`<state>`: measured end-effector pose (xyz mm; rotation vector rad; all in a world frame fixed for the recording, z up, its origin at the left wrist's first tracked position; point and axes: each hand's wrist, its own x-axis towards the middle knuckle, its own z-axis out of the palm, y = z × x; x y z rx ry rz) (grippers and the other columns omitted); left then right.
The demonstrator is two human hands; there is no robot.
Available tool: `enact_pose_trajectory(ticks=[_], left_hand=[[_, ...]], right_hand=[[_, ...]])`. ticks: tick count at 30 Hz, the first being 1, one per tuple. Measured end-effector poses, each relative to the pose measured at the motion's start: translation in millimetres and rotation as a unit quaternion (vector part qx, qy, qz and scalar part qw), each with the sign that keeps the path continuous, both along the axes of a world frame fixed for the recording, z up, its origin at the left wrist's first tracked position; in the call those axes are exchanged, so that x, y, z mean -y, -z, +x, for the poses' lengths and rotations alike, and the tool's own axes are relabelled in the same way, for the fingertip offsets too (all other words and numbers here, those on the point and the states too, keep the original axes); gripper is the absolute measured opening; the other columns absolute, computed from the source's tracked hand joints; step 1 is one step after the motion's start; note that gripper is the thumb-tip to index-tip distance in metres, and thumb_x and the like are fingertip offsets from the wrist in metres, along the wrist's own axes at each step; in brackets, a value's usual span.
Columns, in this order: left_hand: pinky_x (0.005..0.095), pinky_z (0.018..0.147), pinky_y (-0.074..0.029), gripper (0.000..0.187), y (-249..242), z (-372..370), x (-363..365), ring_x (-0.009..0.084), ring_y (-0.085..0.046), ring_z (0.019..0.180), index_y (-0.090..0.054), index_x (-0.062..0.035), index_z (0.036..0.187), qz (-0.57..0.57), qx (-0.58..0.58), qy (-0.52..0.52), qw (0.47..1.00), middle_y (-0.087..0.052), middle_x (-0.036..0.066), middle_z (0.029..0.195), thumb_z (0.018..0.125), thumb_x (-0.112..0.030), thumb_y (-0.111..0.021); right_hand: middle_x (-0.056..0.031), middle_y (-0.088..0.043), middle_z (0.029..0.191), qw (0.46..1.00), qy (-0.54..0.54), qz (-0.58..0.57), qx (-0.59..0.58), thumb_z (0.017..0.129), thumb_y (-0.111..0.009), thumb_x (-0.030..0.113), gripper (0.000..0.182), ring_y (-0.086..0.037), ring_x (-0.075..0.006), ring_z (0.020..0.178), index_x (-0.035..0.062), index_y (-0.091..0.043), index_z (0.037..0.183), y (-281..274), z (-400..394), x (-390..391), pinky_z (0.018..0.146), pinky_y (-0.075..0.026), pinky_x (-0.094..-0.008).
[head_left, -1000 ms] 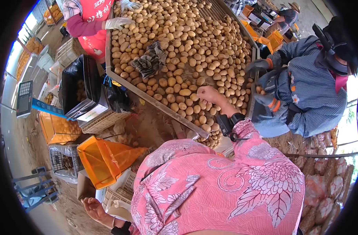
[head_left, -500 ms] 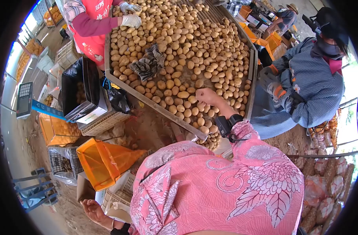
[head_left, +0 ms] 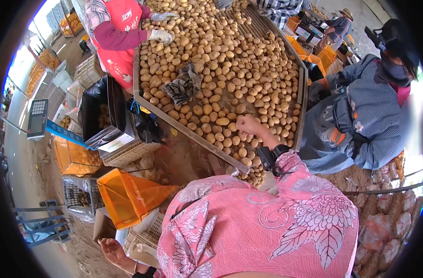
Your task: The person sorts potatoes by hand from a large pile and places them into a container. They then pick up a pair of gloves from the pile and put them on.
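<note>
Many potatoes (head_left: 230, 76) cover a metal-edged sorting table (head_left: 193, 139) in front of me. Over its near right part is my right hand (head_left: 249, 125), its fingers curled in a closed shape among the potatoes. Whatever lies inside those fingers is hidden. Low on the left, my left hand (head_left: 114, 252) hangs away from the table with fingers loosely bent and apart, holding nothing. It is nearest to a cardboard box (head_left: 105, 223) and a pale plastic crate (head_left: 146, 234). A crumpled dark cloth (head_left: 181, 84) lies on the potatoes, left of my right hand.
Across the table a person in a red apron (head_left: 123, 28) has gloved hands on the potatoes. Another person in a checked blue smock (head_left: 364, 111) sits at the right. Left stand a black-lined box (head_left: 100, 111), a scale display (head_left: 37, 119) and an orange mesh-covered frame (head_left: 123, 199).
The view has shifted slightly, so the table appears further right. My right hand stays low over the potatoes, my left hand stays aside. The right-hand person's gloved hands have moved apart.
</note>
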<state>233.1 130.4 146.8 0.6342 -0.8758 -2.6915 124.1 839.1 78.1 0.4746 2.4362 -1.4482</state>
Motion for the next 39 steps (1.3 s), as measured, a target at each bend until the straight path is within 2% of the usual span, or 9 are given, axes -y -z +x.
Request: enact_pose_trajectory(ticks=[8,11,13,19,25,39], left_hand=[[0.0248,0.064,-0.045,0.009,-4,-1,-4,0.0131,-0.046,0.068,-0.047,-0.0054,0.093,-0.026,0.036,-0.018,0.999,-0.049,0.003,0.081,0.087,-0.009,-0.052],[0.0255,0.065,-0.045,0.009,-7,-2,-8,0.0136,-0.047,0.069,-0.047,-0.0053,0.094,-0.020,0.033,-0.020,0.999,-0.049,0.003,0.082,0.087,-0.008,-0.052],[0.0264,0.065,-0.046,0.010,-5,-2,-8,0.0142,-0.047,0.069,-0.047,-0.0051,0.095,0.004,-0.001,0.000,1.000,-0.050,0.003,0.082,0.087,-0.007,-0.051],[0.0270,0.066,-0.047,0.010,0,-2,-4,0.0146,-0.048,0.068,-0.049,-0.0041,0.097,0.033,-0.006,0.001,0.999,-0.051,0.004,0.083,0.087,-0.007,-0.050],[0.0257,0.064,-0.047,0.012,3,0,-4,0.0144,-0.049,0.068,-0.052,-0.0031,0.098,0.042,-0.023,0.011,0.999,-0.055,0.005,0.084,0.087,-0.008,-0.051],[0.0255,0.063,-0.047,0.011,5,-1,-4,0.0142,-0.048,0.066,-0.051,-0.0033,0.096,0.024,-0.001,-0.002,1.000,-0.053,0.005,0.083,0.087,-0.009,-0.051]], right_hand=[[-0.0076,-0.058,0.065,0.999,0.008,-0.003,0.043,0.080,-0.059,0.019,0.020,-0.057,-0.0131,0.052,-0.0001,-0.057,0.082,-4,3,5,0.046,-0.048,-0.0259],[-0.0069,-0.060,0.062,1.000,0.011,-0.021,0.012,0.077,-0.059,0.021,0.020,-0.057,-0.0128,0.049,0.0004,-0.059,0.080,9,3,-2,0.040,-0.043,-0.0251],[-0.0071,-0.059,0.062,0.999,0.013,-0.037,0.003,0.077,-0.059,0.020,0.020,-0.057,-0.0129,0.049,0.0003,-0.059,0.079,12,4,-4,0.041,-0.044,-0.0251],[-0.0076,-0.059,0.062,0.998,0.021,-0.061,-0.011,0.078,-0.059,0.018,0.018,-0.058,-0.0132,0.052,-0.0006,-0.058,0.077,10,4,-1,0.044,-0.047,-0.0250],[-0.0078,-0.059,0.063,0.998,0.013,-0.053,-0.012,0.078,-0.059,0.017,0.018,-0.058,-0.0132,0.053,-0.0010,-0.058,0.077,-2,3,5,0.045,-0.049,-0.0252],[-0.0074,-0.058,0.063,0.998,0.016,-0.053,0.009,0.078,-0.059,0.019,0.019,-0.058,-0.0132,0.053,-0.0001,-0.056,0.075,1,3,3,0.045,-0.048,-0.0255]])
